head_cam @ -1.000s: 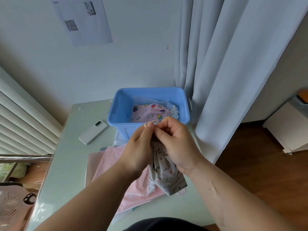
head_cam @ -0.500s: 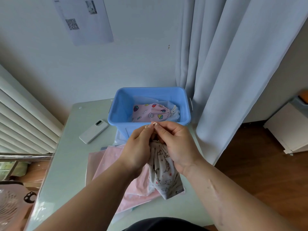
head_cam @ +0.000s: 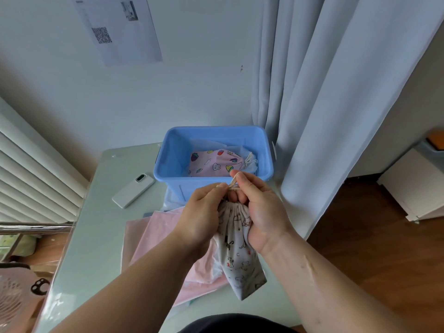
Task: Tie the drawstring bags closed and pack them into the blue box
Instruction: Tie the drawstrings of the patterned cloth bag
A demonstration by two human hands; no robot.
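A grey drawstring bag [head_cam: 237, 258] with cartoon prints hangs between my hands above the table, its mouth gathered tight. My left hand [head_cam: 204, 212] pinches one end of the cream drawstring [head_cam: 234, 182] at the bag's neck. My right hand [head_cam: 259, 207] pinches the other end and lifts it, its lower fingers curled round the gathered top. Behind my hands stands the blue box [head_cam: 168, 162], holding a pink bag [head_cam: 213, 163] with fruit prints, its cord tied at the right end.
Pink fabric bags [head_cam: 156, 239] lie flat on the pale green table [head_cam: 96, 227] under my hands. A white phone [head_cam: 133, 189] lies left of the box. A grey curtain [head_cam: 324, 116] hangs right of the table. The table's right edge borders a wooden floor.
My hands have shifted slightly. The right fingers have pulled the drawstring upward, so the cord now shows above the bag's gathered neck. The bag hangs a little lower.
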